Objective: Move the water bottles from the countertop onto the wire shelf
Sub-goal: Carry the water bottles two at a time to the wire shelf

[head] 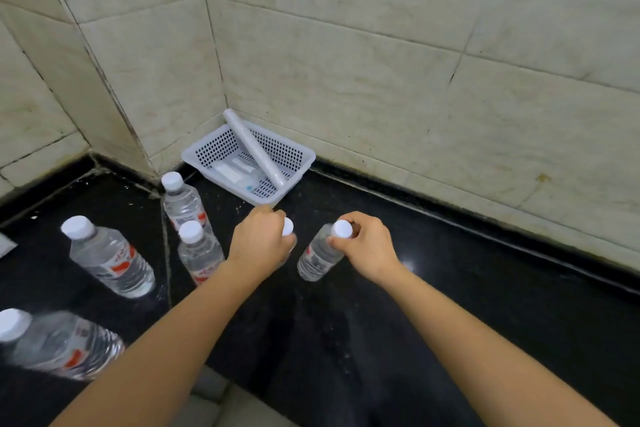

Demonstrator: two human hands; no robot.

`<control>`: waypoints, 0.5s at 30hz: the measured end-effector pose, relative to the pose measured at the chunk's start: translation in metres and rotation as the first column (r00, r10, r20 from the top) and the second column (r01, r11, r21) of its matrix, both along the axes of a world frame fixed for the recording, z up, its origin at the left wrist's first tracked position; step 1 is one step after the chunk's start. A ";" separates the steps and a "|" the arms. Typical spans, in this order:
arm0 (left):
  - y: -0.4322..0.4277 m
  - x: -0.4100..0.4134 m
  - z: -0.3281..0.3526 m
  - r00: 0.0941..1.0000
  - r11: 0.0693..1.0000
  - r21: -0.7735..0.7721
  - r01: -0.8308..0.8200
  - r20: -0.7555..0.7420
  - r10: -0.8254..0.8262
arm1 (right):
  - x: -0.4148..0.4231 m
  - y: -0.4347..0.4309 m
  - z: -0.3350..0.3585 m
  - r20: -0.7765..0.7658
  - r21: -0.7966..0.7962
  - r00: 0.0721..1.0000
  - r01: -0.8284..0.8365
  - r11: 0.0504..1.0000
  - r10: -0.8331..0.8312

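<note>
**Both hands on bottles, lift not yet made**

The left hand point(259, 239) was curled over the cap of a bottle point(287, 227) that it mostly hid; the right hand point(367, 246) pinched the neck of a second bottle point(318, 256) just under its white cap. Both bottles appeared to stand on the black countertop point(450, 305), near a white basket point(221, 149) in the tiled corner. Four more bottles point(110, 260) stood to the left. This looked like the grasping step. The wire shelf was out of view, so the next move would likely call for lifting both bottles clear and turning toward it.
</note>
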State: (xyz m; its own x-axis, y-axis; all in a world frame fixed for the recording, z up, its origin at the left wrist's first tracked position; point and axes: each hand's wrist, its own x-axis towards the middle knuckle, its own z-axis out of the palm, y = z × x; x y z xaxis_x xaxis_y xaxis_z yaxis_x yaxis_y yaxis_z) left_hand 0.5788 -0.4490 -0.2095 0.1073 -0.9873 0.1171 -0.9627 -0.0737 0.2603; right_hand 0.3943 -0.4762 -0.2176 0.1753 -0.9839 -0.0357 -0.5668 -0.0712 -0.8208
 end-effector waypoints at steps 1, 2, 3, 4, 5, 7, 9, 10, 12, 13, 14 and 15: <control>0.007 -0.007 0.002 0.999 1.000 0.000 0.002 -0.035 -0.002 | -0.013 0.005 0.003 -0.013 -0.001 1.000 -0.007 1.000 0.007; 0.016 -0.016 0.004 0.998 1.000 0.001 0.005 -0.068 -0.005 | -0.027 0.013 0.006 -0.031 0.000 0.999 -0.017 1.000 0.017; 0.025 -0.027 0.005 0.995 1.000 0.000 0.013 -0.096 -0.012 | -0.043 0.022 0.008 -0.049 0.008 0.998 -0.026 1.000 0.026; 0.034 -0.039 0.006 0.993 1.000 -0.002 0.027 -0.118 -0.027 | -0.060 0.033 0.009 -0.068 0.019 0.997 -0.031 0.999 0.032; 0.044 -0.054 0.006 0.989 0.999 -0.005 0.048 -0.137 -0.048 | -0.079 0.045 0.010 -0.087 0.032 0.996 -0.030 0.999 0.033; 0.063 -0.088 0.008 0.980 0.995 -0.004 0.097 -0.176 -0.096 | -0.120 0.069 0.011 -0.116 0.049 0.993 -0.005 0.999 0.010; 0.083 -0.127 0.010 0.965 0.987 0.007 0.162 -0.211 -0.157 | -0.161 0.094 0.012 -0.121 0.057 0.992 0.052 0.997 -0.045; 0.092 -0.148 0.011 0.957 0.981 0.012 0.193 -0.225 -0.186 | -0.182 0.106 0.012 -0.117 0.056 0.990 0.079 0.995 -0.072; 0.112 -0.189 0.014 0.941 0.970 0.012 0.242 -0.246 -0.232 | -0.221 0.133 0.013 -0.116 0.045 0.987 0.117 0.992 -0.111; 0.122 -0.210 0.015 0.935 0.965 0.004 0.262 -0.248 -0.252 | -0.241 0.148 0.014 -0.120 0.037 0.985 0.130 0.991 -0.125; 0.132 -0.232 0.017 0.930 0.961 -0.008 0.276 -0.249 -0.269 | -0.262 0.163 0.015 -0.121 0.029 0.983 0.141 0.990 -0.137; 0.142 -0.255 0.019 0.926 0.958 -0.023 0.287 -0.251 -0.283 | -0.283 0.177 0.016 -0.120 0.020 0.981 0.153 0.988 -0.150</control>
